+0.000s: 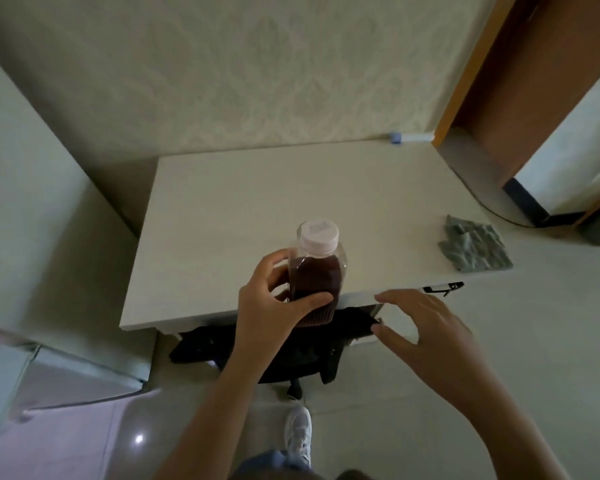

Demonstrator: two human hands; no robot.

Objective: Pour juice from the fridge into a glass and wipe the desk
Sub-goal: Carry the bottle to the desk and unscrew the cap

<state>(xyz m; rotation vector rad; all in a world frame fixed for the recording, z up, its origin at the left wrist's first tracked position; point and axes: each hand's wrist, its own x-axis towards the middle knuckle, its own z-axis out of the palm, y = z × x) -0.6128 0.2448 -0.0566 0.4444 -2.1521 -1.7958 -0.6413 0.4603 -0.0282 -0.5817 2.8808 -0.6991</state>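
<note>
Left hand [274, 306] clamped on capped bottle [316, 271] of dark juice, upright over table [257, 188] near edge, right hand [426, 327] empty, fingers spread, right of bottle, grey cloth [473, 244] on table, far right of bottle

Juice bottle [315, 275] – upright, capped, dark liquid; grey cloth [473, 244] crumpled on desk [222, 202] right edge.
</note>
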